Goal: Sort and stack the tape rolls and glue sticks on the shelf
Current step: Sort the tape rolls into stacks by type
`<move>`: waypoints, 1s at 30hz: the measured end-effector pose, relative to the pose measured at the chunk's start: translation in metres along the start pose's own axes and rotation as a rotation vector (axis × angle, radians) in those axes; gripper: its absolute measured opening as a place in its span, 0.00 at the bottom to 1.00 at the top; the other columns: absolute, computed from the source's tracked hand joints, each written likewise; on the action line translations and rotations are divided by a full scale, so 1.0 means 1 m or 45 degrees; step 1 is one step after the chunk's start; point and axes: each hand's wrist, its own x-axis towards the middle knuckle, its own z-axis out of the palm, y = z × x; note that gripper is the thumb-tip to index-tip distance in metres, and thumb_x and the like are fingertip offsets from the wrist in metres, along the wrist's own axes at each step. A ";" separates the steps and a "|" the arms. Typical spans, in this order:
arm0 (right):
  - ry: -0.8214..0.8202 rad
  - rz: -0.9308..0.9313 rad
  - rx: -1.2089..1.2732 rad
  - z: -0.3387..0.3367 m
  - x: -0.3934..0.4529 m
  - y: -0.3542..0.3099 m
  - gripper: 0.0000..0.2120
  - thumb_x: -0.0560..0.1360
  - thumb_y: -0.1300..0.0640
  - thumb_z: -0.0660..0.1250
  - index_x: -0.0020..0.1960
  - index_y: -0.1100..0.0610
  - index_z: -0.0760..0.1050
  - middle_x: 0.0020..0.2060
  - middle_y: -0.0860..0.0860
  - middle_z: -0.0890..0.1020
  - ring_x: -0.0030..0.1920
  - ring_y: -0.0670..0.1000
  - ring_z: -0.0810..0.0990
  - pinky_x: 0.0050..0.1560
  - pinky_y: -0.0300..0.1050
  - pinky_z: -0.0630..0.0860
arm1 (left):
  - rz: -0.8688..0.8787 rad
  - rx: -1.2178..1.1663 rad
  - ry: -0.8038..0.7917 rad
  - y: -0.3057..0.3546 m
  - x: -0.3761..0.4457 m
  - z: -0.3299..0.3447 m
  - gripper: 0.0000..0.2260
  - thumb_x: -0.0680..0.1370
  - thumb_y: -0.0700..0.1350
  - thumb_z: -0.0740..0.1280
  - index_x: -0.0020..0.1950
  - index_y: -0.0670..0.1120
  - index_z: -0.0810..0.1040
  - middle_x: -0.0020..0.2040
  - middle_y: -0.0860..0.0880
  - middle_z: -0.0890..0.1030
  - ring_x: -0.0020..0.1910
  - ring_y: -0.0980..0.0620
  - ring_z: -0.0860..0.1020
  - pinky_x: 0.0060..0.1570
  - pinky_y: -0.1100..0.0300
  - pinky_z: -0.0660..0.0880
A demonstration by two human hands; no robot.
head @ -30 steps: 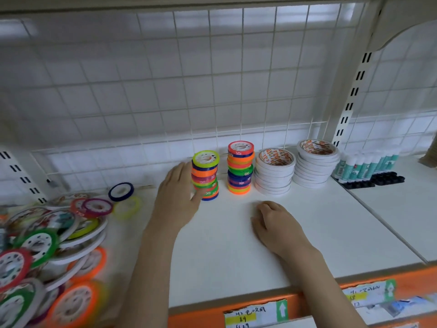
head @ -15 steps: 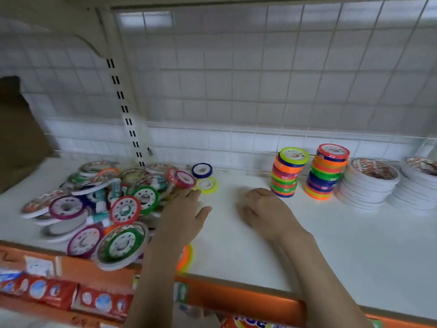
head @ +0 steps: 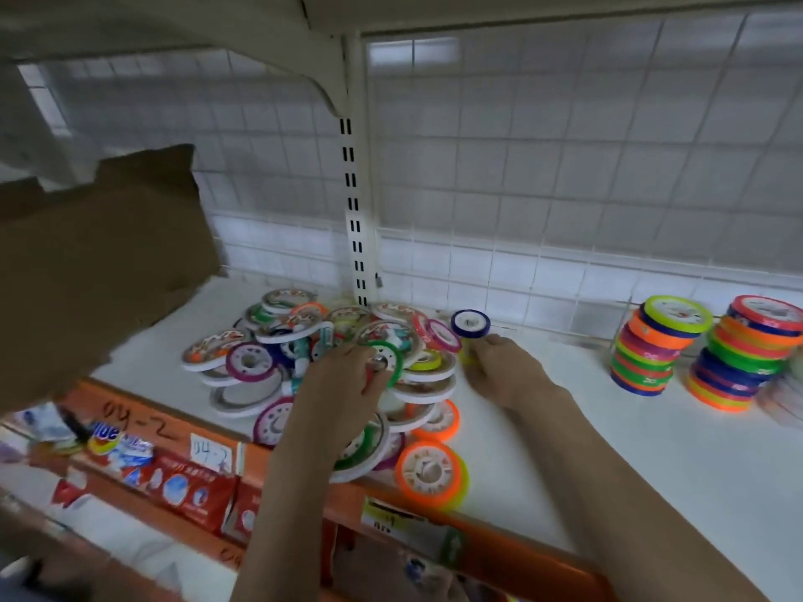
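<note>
1. The left hand (head: pixel 343 375) reaches into the loose pile of tape rolls (head: pixel 330 362) on the white shelf (head: pixel 565 427); its grip is curled around a green-rimmed roll (head: pixel 384 362) near the top of the pile.
2. The right hand (head: pixel 506 373) rests on the shelf just right of the pile, its fingers bent toward a small yellow roll (head: pixel 467 356). Motion blur hides whether that grip is grasping the roll or only touching it, so I cannot tell.
3. A blue roll (head: pixel 470 323) sits just behind the right hand's fingertips, near the back wire grid (head: pixel 565 167).
4. An orange roll with a yellow edge (head: pixel 432 473) lies at the front lip of the shelf, just beside the pile.
5. 2 sorted stacks of coloured rolls stand well apart to the right: the nearer stack (head: pixel 656 345) has a yellow-green roll on top, the farther stack (head: pixel 747 354) a red-rimmed one.
6. A brown cardboard piece (head: pixel 100 262) hangs over the shelf's left end.
7. Red packets (head: pixel 187 488) lie on the lower level beneath the orange shelf edge (head: pixel 499 545).
</note>
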 end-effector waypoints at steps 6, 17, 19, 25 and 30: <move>0.015 0.062 -0.010 0.007 -0.006 0.003 0.16 0.80 0.53 0.54 0.63 0.61 0.69 0.62 0.56 0.71 0.63 0.55 0.69 0.59 0.47 0.71 | 0.097 -0.038 -0.004 0.007 0.015 0.009 0.16 0.79 0.50 0.61 0.64 0.44 0.74 0.60 0.48 0.75 0.56 0.49 0.74 0.56 0.58 0.71; 0.102 0.197 -0.045 0.000 -0.064 0.042 0.12 0.79 0.56 0.55 0.58 0.61 0.70 0.59 0.54 0.70 0.61 0.53 0.69 0.48 0.44 0.71 | 0.376 0.107 -0.269 0.068 0.095 0.054 0.10 0.78 0.47 0.61 0.45 0.41 0.74 0.45 0.47 0.75 0.48 0.45 0.75 0.45 0.55 0.69; 0.130 0.227 -0.019 -0.002 -0.078 0.048 0.12 0.79 0.56 0.56 0.58 0.61 0.70 0.59 0.53 0.70 0.60 0.53 0.69 0.48 0.44 0.72 | 0.406 0.203 -0.318 0.079 0.110 0.068 0.11 0.79 0.47 0.60 0.44 0.41 0.74 0.45 0.46 0.74 0.48 0.45 0.75 0.44 0.56 0.68; 0.225 0.251 0.031 -0.002 -0.109 0.063 0.14 0.79 0.56 0.56 0.61 0.61 0.70 0.61 0.53 0.71 0.62 0.54 0.69 0.53 0.46 0.72 | 0.333 0.530 -0.488 0.092 0.133 0.100 0.13 0.79 0.50 0.59 0.50 0.40 0.75 0.53 0.44 0.77 0.52 0.45 0.76 0.49 0.56 0.71; 0.289 0.245 0.066 0.002 -0.122 0.070 0.14 0.80 0.55 0.55 0.61 0.61 0.70 0.61 0.54 0.71 0.62 0.54 0.69 0.54 0.45 0.71 | 0.254 0.549 -0.419 0.098 0.128 0.108 0.14 0.80 0.45 0.59 0.61 0.37 0.71 0.59 0.42 0.73 0.57 0.44 0.74 0.54 0.57 0.71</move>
